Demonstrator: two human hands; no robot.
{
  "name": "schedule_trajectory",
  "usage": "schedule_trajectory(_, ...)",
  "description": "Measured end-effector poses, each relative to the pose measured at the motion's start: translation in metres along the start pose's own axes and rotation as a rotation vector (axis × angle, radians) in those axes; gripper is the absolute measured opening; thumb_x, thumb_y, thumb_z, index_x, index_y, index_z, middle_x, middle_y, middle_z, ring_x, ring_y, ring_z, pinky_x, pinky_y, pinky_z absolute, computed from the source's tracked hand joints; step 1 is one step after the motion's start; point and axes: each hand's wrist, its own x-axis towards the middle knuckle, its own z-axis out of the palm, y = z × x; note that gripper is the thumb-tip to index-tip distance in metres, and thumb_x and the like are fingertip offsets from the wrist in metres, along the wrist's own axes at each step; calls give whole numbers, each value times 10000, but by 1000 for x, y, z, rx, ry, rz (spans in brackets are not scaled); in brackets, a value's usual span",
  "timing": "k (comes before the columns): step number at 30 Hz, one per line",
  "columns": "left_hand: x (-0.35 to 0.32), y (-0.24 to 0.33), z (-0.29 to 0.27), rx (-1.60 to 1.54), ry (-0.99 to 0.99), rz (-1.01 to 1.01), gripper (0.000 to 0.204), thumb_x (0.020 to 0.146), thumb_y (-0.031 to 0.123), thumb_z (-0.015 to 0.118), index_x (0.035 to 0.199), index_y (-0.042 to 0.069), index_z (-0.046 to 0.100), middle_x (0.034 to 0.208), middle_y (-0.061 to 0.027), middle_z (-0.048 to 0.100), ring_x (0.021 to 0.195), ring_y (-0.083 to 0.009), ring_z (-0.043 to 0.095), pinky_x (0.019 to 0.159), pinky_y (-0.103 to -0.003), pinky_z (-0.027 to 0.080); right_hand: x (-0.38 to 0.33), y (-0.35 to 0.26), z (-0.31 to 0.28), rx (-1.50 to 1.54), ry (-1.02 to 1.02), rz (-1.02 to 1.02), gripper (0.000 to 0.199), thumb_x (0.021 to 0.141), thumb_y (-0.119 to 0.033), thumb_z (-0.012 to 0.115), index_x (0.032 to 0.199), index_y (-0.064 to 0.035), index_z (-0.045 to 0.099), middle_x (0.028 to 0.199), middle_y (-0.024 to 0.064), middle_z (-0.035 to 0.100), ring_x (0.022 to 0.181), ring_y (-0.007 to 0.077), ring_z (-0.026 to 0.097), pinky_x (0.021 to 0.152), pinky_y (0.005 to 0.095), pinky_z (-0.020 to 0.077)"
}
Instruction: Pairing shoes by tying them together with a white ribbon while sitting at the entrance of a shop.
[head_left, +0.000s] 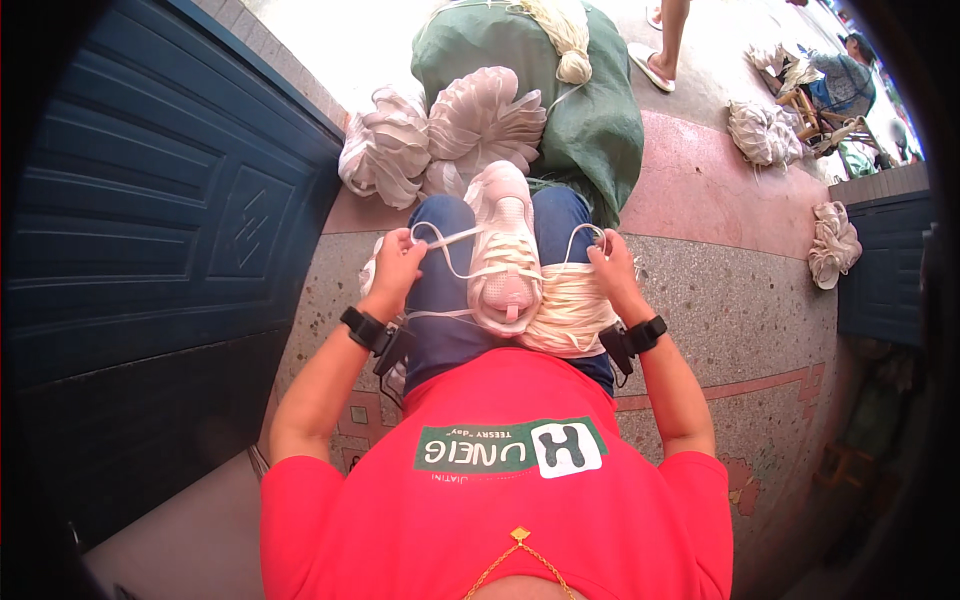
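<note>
A pale pink sneaker (503, 215) lies on my lap between my knees, its toe pointing away from me. Cream shoelace (508, 262) runs across its eyelets. My left hand (396, 275) is closed in a pinch on a lace end, with a stretch of lace hanging in a curve back to the shoe. To the right of the shoe, my right hand (616, 272) pinches another part of the lace, which arcs up from the shoe's side. Beneath that hand, a thick bundle of cream laces (572, 318) rests on my right thigh.
Bunches of pale pink shoe uppers (484, 122) lie ahead, against a large green sack (610, 130) topped with a lace hank (572, 66). A dark blue door (170, 190) stands at left. Further right are more bunches (764, 132) and a seated person (845, 80).
</note>
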Motion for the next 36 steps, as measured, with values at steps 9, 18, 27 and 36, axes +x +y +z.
schedule_trajectory(9, 0, 11, 28, 887, 11, 872, 340, 914, 145, 695, 1231, 25, 670, 1179, -151, 636, 1130, -361, 548, 992, -452, 447, -41, -61, -17, -410, 37, -555, 159, 874, -162, 721, 1009, -79, 728, 1022, 118, 652, 985, 345, 603, 869, 466, 481)
schedule_trajectory(18, 44, 46, 4, 553, -160, 587, 71, 934, 125, 675, 925, 61, 705, 847, -92, 664, 801, -262, 632, 761, -381, 524, -40, -64, -18, -484, -145, -683, 118, 884, -175, 709, 988, -133, 743, 924, 64, 622, 963, 284, 594, 817, 427, 469)
schedule_trajectory(27, 66, 189, -145, -513, -229, 264, 237, 1041, 49, 554, 1272, -1, 564, 793, 23, 491, 668, -68, 456, 608, -228, 400, -30, -64, -22, -401, -131, -745, 94, 891, -121, 664, 972, -112, 712, 908, 87, 637, 935, 296, 602, 804, 424, 468)
schedule_trajectory(36, -36, 8, 14, 555, -401, 511, 180, 981, 147, 657, 1036, 5, 752, 891, -113, 746, 845, -230, 695, 776, -337, 549, -72, -79, -7, -1, -461, -354, 213, 983, -92, 602, 1163, -3, 674, 963, 206, 704, 903, 390, 695, 814, 426, 545)
